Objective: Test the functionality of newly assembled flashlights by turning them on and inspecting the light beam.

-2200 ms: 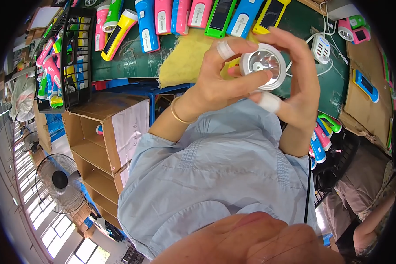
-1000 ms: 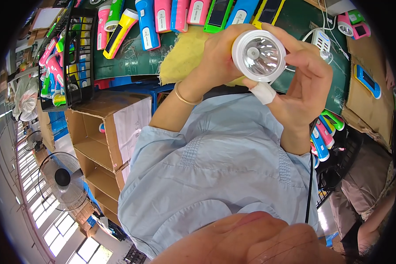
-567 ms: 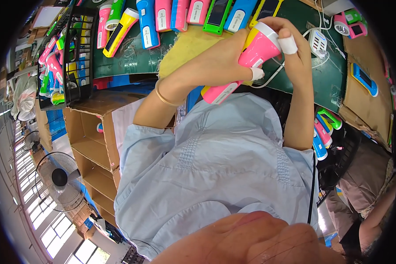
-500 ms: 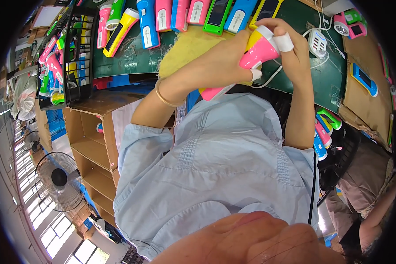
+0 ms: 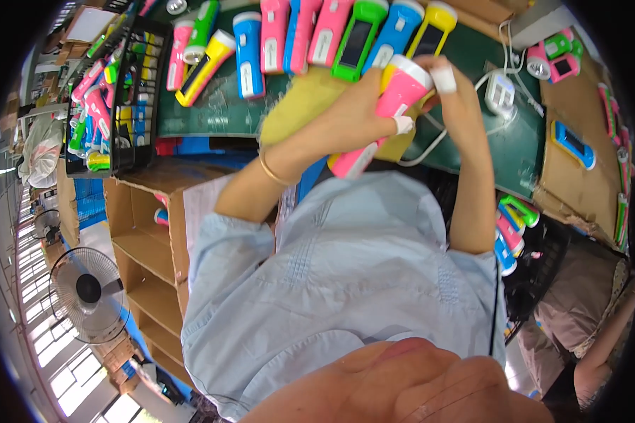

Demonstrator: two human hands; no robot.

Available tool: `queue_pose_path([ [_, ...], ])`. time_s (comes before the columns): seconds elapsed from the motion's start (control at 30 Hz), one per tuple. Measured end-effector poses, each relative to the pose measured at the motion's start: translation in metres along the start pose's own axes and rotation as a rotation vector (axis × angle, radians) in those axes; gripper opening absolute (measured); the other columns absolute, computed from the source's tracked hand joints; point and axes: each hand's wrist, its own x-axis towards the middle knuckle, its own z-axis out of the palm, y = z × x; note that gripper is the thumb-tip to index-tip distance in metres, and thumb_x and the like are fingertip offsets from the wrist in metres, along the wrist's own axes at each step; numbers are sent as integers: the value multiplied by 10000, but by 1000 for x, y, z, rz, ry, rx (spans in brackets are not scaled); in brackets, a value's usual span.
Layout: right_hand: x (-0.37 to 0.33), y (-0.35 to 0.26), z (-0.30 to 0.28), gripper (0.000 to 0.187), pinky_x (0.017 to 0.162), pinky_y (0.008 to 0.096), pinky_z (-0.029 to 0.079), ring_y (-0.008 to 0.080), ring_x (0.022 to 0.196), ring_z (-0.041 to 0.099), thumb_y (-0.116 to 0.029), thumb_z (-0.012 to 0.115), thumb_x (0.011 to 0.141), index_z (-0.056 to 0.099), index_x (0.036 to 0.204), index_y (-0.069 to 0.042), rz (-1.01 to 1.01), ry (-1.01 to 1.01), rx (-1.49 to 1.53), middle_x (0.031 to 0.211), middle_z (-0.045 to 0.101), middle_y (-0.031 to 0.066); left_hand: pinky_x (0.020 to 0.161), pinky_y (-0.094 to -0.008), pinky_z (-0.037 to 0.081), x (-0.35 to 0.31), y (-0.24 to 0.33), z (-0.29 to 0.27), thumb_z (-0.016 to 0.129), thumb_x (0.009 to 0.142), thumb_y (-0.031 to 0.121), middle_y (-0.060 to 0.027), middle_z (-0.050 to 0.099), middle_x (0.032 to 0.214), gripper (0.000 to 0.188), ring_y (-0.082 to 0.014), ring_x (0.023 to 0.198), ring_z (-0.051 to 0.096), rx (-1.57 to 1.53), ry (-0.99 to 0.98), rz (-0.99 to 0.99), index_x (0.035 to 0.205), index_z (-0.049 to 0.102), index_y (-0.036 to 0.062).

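A pink and yellow flashlight (image 5: 405, 90) with a white rim is wrapped in my left hand (image 5: 363, 116). Its head points up and to the right, and the pink handle end sticks out below my palm. White tape covers my left thumb. Close against the flashlight's head, my right hand (image 5: 461, 102) has bent fingers, one bound with white tape. The flashlight partly hides those fingertips, so what they pinch is unclear. Under my left hand a yellow cloth (image 5: 296, 106) lies on the green tabletop (image 5: 219, 113).
Beyond my hands, several flashlights (image 5: 248, 56) lie in a row. A white USB charger (image 5: 501, 93) with cables sits right. At left, a black crate (image 5: 130, 151) of flashlights stands near cardboard shelves (image 5: 144, 236). A blue flashlight (image 5: 573, 143) lies on cardboard. A person's arm (image 5: 607, 338) shows lower right.
The flashlight has tilted more upright and shifted slightly left, showing more of its handle. The taped right finger has come away from its rim. The whole view has shifted a little.
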Motion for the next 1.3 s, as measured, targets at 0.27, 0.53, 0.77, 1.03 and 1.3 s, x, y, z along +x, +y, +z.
queue_pose_path([
  [0.27, -32, 49, 25, 160, 601, 419, 427, 347, 719, 510, 8, 567, 721, 497, 865, 5, -356, 232, -771, 768, 483, 142, 534, -326, 510, 31, 2, 11, 583, 850, 188, -106, 570, 784, 246, -203, 613, 590, -1386, -92, -309, 987, 465, 22],
  [0.53, -40, 39, 30, 239, 551, 415, 494, 315, 699, 583, -61, 611, 694, 515, 910, -21, -274, 98, -851, 798, 505, 136, 525, -339, 516, 47, -6, 13, 523, 845, 224, -128, 571, 762, 271, -229, 571, 579, -1329, 20, -466, 988, 477, -1],
  [0.77, -57, 17, 13, 158, 504, 373, 451, 284, 558, 581, -201, 609, 799, 613, 888, -70, -282, -27, -799, 636, 568, 82, 778, -338, 460, 72, -19, -24, 636, 766, 96, -179, 510, 994, 468, -304, 895, 533, -984, 113, -65, 1147, 387, -10],
  [1.03, -77, -9, 25, 122, 552, 383, 442, 297, 661, 576, -136, 613, 788, 607, 843, -27, -241, -444, -752, 719, 558, 116, 884, -423, 415, 82, 1, -54, 744, 669, 210, -332, 361, 1168, 863, -442, 1040, 455, 365, 724, -76, 1246, 193, -120],
  [1.3, -47, -18, 6, 198, 630, 249, 428, 185, 711, 568, 6, 598, 768, 664, 949, -35, -342, -105, -288, 779, 589, 83, 800, -350, 491, 54, -27, -58, 500, 906, 223, -105, 581, 960, 276, -230, 873, 579, -1451, -207, -113, 1110, 500, 37],
])
